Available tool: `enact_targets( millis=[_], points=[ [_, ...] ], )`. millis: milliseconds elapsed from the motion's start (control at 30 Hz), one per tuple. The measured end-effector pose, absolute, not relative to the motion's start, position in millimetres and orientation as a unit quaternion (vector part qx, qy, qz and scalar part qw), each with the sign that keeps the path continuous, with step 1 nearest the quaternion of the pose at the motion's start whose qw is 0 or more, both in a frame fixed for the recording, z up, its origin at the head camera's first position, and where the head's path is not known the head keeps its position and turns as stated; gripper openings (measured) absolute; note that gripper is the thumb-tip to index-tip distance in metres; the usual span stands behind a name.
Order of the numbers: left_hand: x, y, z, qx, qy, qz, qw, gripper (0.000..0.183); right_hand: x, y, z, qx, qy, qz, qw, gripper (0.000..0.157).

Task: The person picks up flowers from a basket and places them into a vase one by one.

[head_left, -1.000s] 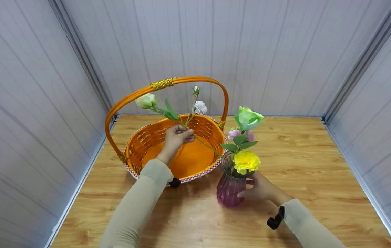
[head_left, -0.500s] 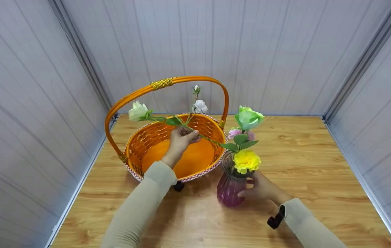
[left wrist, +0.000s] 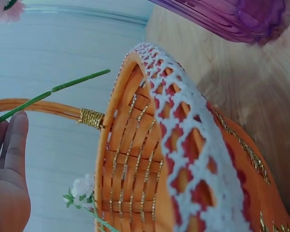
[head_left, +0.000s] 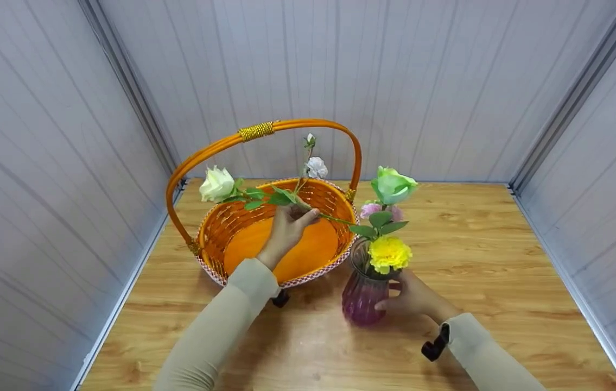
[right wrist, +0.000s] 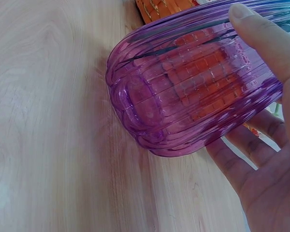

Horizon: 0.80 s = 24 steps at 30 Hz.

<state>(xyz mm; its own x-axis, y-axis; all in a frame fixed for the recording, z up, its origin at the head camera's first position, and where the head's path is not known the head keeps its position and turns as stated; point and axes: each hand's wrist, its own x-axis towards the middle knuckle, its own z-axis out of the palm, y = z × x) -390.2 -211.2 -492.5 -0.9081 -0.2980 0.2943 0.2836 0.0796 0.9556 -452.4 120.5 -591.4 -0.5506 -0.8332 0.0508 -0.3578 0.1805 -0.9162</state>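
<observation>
My left hand (head_left: 286,231) pinches the green stem (left wrist: 82,79) of a cream-white artificial rose (head_left: 217,184) above the basket. The rose lies nearly level, its bloom to the left and its bare stem end pointing toward the vase. In the left wrist view that end hangs free in the air. On the table to the right stands a ribbed purple glass vase (head_left: 364,301), held at its side by my right hand (head_left: 413,300) with thumb and fingers around it. The vase contains a pale green rose (head_left: 393,187), a yellow carnation (head_left: 389,254) and pink blooms (head_left: 370,210).
An orange woven basket (head_left: 313,276) with a tall arched handle (head_left: 188,164) sits left of the vase. Its rim has white-and-red trim. A white flower (head_left: 316,168) with a bud (head_left: 310,140) rises from the basket's back side. Pale panel walls (head_left: 449,81) enclose the wooden table (head_left: 476,260).
The rose's bloom has swung left and down, so its stem lies flatter. My left hand has shifted slightly right. The right hand and the vase stay where they were.
</observation>
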Motion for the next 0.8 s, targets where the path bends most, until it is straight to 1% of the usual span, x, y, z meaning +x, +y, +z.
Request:
enact_targets(
  millis=[233, 400, 633, 800],
  points=[
    [-375.6, -212.8, -485.5, -0.020, -0.751, -0.620, 0.228, 0.010, -453.4, 120.4, -593.3, -0.408, 0.729, -0.494, 0.242, 0.087],
    [-364.9, -216.3, -477.8, -0.042, -0.760, -0.603, 0.241, 0.006, -454.5, 120.9, -591.8, -0.414, 0.724, -0.497, 0.241, 0.088],
    [-350.5, -223.6, -464.7, -0.053, -0.766, -0.601, 0.222, 0.010, -453.2, 121.2, -589.4, -0.414, 0.718, -0.503, 0.244, 0.090],
    [-341.4, -228.4, -455.4, -0.065, -0.758, -0.613, 0.212, 0.008, -452.3, 120.5, -589.0, -0.413, 0.718, -0.504, 0.246, 0.090]
  ],
)
